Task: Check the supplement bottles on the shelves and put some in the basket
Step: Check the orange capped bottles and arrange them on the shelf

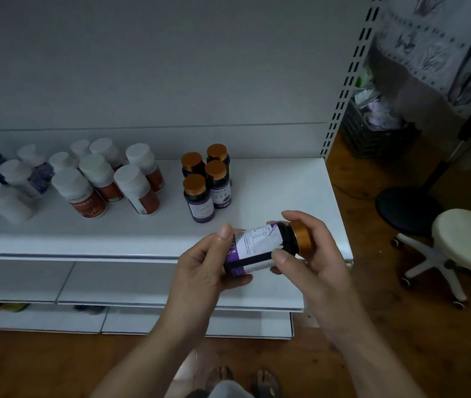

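White-capped bottles (79,193): a cluster standing upright on the left of the shelf (142,234), several with red labels, well apart from both hands.
Gold-capped bottles (198,196): four upright at mid-shelf with purple labels, just behind the hands.
Left hand (202,268): it cups the base end of the held bottle, thumb up against the label edge, fingers curled underneath.
Held bottle (257,245): here's the one under inspection, off the shelf and above its front edge, lying on its side. Its long axis runs left to right, base to the left, gold cap (303,237) to the right, printed label panel facing up.
Right hand (317,259): it pinches the neck end, thumb on the label, forefinger over the top, other fingers wrapped behind the cap.
Nearer hand: both are on it. The right has the cap, so a one-handed carry looks easiest from that side.
Basket: not identifiable in view.
Dark crate (372,133): far right on the floor, stuffed with papers. Whether it is the drop spot, I cannot tell.
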Motion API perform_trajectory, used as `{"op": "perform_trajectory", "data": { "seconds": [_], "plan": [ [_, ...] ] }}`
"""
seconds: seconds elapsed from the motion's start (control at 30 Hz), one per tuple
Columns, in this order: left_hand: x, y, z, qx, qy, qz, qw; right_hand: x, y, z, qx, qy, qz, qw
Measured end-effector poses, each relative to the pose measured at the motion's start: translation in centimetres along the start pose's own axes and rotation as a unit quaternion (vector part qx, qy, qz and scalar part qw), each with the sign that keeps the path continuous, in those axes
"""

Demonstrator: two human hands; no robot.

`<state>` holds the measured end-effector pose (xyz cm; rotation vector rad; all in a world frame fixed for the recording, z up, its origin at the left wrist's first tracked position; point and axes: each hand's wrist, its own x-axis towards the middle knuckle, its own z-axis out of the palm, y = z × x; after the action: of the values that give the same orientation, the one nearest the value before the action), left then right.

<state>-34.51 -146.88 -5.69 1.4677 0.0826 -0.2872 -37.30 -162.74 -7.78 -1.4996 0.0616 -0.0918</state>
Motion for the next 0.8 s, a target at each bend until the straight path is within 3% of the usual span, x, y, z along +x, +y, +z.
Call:
{"op": "perform_trajectory", "data": {
  "seconds": [0.23,0.5,0.8],
  "plan": [
    [-1.2,-1.1,2.5,0.025,0.016,-0.009,1.0,-0.9,1.0,-1.6,0.038,0.026,0.015,0.999],
    [-3.0,-2.2,2.8,0.035,-0.023,0.002,0.999,-3.2,1.1,-1.6,0.074,0.074,0.041,0.994],
    [-5.0,-3.9,-0.9,0.037,-0.1,0.003,0.994,-8.8,0.7,0.6,-0.003,0.129,0.062,0.99]
  ]
}}
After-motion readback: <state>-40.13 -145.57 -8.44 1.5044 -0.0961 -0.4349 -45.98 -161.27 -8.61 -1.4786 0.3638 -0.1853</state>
